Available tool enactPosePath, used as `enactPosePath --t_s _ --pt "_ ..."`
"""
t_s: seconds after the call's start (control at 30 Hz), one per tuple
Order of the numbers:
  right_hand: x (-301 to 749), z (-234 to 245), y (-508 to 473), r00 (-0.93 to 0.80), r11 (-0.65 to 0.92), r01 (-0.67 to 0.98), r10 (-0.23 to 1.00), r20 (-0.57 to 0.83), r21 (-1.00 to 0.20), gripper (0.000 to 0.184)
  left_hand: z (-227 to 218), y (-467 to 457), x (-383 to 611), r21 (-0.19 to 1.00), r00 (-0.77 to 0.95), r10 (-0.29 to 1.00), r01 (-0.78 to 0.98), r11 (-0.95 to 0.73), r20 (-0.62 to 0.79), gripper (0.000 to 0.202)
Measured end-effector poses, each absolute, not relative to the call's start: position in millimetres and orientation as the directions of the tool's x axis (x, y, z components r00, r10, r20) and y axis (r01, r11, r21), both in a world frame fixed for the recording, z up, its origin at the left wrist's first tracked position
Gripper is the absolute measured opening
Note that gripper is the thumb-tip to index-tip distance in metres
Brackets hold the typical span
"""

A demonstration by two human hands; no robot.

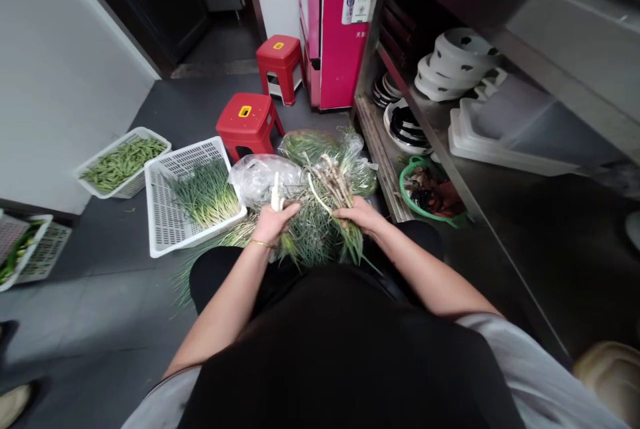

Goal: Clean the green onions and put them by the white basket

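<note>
My left hand (274,221) is closed around a white-handled tool (275,191), likely a small knife, its blade hidden. My right hand (361,214) grips a bunch of green scallions (334,197) with pale roots pointing up and away from me. Both hands sit close together over my lap, on a loose pile of green stalks (310,239). Just beyond them lie clear plastic bags (260,175) holding more greens.
A white basket (165,222) with trimmed scallions sits on the floor to the left; another basket (125,162) holds green beans. Two red stools (247,123) stand ahead. A steel shelf (500,149) with plates is on the right, a green basket (430,195) of scraps below.
</note>
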State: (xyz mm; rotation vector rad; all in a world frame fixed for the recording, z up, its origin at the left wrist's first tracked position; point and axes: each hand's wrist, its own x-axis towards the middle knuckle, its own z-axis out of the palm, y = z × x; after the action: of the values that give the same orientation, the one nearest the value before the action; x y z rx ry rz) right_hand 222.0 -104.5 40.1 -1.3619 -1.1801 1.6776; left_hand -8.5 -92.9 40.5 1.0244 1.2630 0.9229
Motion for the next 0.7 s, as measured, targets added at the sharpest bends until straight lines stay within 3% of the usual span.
enactPosePath --t_s 0.23,0.43,0.57,0.7 --pt "169 41 -106 -0.333 -0.305 0.015 0.896 -0.293 -0.952 0.021 54 -99 5 0.911 0.158 0.912 -0.106 0.398 -0.38 0.043" --pt "173 43 -102 -0.364 -0.292 0.065 0.884 -0.295 -0.954 0.024 52 -100 -5 0.933 0.202 0.915 -0.022 0.36 -0.348 0.036" --pt "178 44 -99 -0.277 -0.296 0.064 0.912 -0.302 -0.953 0.024 49 -100 -6 0.935 0.241 0.909 -0.015 0.354 -0.34 0.035" --pt "173 45 -96 -0.192 -0.27 -0.031 0.947 -0.259 -0.962 0.031 49 -103 -5 0.898 0.408 0.835 -0.077 0.434 -0.369 0.035"
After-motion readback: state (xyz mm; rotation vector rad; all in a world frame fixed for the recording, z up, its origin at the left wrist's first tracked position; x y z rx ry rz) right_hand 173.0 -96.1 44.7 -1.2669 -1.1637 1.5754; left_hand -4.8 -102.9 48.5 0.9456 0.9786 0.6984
